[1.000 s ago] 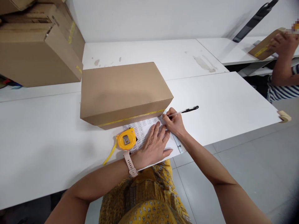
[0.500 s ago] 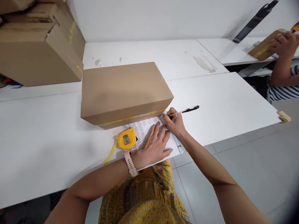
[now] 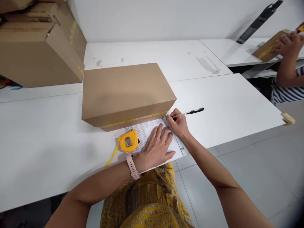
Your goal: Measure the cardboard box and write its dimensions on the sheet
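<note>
My right hand (image 3: 178,124) is closed round a pen (image 3: 193,111) with a clear barrel and a black end, its tip down at the top right of a paper sheet (image 3: 152,126). Rows of dark handwriting cover the left and upper parts of that sheet. Flat on the paper rests my left hand (image 3: 158,146), fingers spread. A yellow tape measure (image 3: 128,141) lies left of it, over the sheet's left edge, with its strap trailing on the table. Just behind the paper stands a closed cardboard box (image 3: 128,90) with a yellow stripe along its lower front, hiding part of the sheet's far edge.
More cardboard boxes (image 3: 35,57) are stacked at the back left of the white table (image 3: 209,98). At the far right another person's hand (image 3: 288,46) is on a small box (image 3: 268,52), near a dark bottle (image 3: 257,23). A wooden piece (image 3: 289,118) sits at the table's right corner.
The pen's black end has swung slightly right, and my right hand has shifted very little. My left hand, the tape measure and the box stay put.
</note>
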### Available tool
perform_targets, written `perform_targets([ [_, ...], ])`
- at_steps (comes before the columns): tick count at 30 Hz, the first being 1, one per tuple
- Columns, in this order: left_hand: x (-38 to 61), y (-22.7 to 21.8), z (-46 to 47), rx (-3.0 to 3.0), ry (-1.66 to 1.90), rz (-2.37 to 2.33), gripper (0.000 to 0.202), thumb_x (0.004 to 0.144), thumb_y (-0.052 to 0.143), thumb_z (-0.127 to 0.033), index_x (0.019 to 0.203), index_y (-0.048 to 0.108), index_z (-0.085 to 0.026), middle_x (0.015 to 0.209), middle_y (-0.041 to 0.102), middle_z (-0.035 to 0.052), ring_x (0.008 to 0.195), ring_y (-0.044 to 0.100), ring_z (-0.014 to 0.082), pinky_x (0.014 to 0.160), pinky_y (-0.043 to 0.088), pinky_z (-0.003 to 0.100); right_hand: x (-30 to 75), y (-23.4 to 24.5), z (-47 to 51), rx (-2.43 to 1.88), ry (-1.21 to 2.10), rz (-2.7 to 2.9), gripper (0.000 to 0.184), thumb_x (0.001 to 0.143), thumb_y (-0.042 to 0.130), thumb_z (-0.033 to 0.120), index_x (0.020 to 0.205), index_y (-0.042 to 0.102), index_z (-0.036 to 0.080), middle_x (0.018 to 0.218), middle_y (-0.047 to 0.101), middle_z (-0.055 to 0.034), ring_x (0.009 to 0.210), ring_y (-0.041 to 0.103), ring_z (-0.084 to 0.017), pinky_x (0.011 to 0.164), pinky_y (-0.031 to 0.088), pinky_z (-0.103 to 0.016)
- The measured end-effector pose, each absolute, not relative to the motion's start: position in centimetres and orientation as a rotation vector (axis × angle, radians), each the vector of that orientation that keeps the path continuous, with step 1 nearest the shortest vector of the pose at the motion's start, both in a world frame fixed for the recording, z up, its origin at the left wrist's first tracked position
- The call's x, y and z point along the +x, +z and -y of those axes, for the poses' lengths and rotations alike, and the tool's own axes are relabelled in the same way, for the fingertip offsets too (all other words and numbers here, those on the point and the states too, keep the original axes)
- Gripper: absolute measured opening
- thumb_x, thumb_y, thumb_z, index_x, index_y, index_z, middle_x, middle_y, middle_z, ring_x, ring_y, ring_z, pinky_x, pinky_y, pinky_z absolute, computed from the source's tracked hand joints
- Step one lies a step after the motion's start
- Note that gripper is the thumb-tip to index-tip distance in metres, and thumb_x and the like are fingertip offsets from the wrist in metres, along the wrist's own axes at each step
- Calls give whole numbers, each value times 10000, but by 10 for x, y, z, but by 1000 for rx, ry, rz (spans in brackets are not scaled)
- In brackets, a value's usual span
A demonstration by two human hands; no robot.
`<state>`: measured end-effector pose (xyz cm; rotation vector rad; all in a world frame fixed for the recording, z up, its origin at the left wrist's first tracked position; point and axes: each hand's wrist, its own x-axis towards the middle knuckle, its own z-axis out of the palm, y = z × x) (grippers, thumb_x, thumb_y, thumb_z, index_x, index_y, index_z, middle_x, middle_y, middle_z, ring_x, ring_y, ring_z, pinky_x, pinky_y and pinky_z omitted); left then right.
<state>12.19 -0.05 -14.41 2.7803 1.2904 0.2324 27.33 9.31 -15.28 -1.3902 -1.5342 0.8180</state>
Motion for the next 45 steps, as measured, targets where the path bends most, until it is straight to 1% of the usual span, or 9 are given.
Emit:
perform_targets([
  [21,122,-143,1,2762,236,-1289,722,976,512,-584,1462,486,-50,1566,434,246,1517,288,441,1249,216,551,273,-154,-93,-1421,822,1532,242,815,607,302,664,429,239,562,456,59,546,397,-112,532,315,-260],
  [25,122,-144,1,2753,250,-1289,725,973,518,-589,1471,486,-62,1571,436,232,1526,272,431,1257,206,542,275,-157,-95,-1422,725,1497,264,845,608,294,678,410,242,580,428,62,550,382,-114,539,316,-265],
  [28,121,-146,1,2757,261,-1279,725,974,521,-585,1478,486,-64,1586,420,229,1528,261,438,1256,205,548,287,-160,-102,-1421,555,1415,198,902,588,342,780,469,241,680,497,41,605,438,-131,580,366,-276],
  [31,120,-150,1,2766,280,-1274,722,973,531,-577,1484,482,-70,1595,410,222,1530,255,440,1253,214,549,306,-165,-111,-1466,327,1476,100,945,519,316,962,570,231,898,605,-26,767,542,-172,702,441,-316],
  [35,121,-154,-2,2769,319,-1279,686,967,559,-550,1455,505,-71,1573,437,230,1513,298,433,1232,259,563,323,-174,-118,-1635,114,1684,323,907,410,136,1084,659,241,1002,610,-81,992,543,-244,850,456,-374],
  [37,123,-153,-1,2783,378,-1289,608,966,583,-497,1396,551,-69,1528,488,235,1489,354,417,1217,293,556,325,-180,-119,-1703,87,1742,464,854,368,51,1150,675,233,999,624,-100,1009,531,-264,873,451,-388],
  [40,119,-147,7,2818,576,-1281,379,967,604,-350,1256,631,-106,1403,601,211,1412,473,369,1175,368,521,325,-186,-123,-1737,72,1717,616,773,344,-16,1274,634,195,995,646,-117,986,538,-272,893,447,-399],
  [43,98,-139,23,2745,893,-1419,230,963,596,-266,1163,655,-169,1271,671,162,1289,570,329,1097,440,502,327,-185,-127,-1754,104,1571,625,757,355,-1,1307,591,177,964,650,-106,963,556,-264,885,456,-404],
  [45,75,-137,34,2630,1055,-1650,230,956,603,-266,1165,646,-180,1265,668,160,1259,572,337,1077,443,516,327,-180,-125,-1712,105,1458,568,794,347,32,1286,587,182,973,652,-100,965,570,-253,886,468,-408],
])
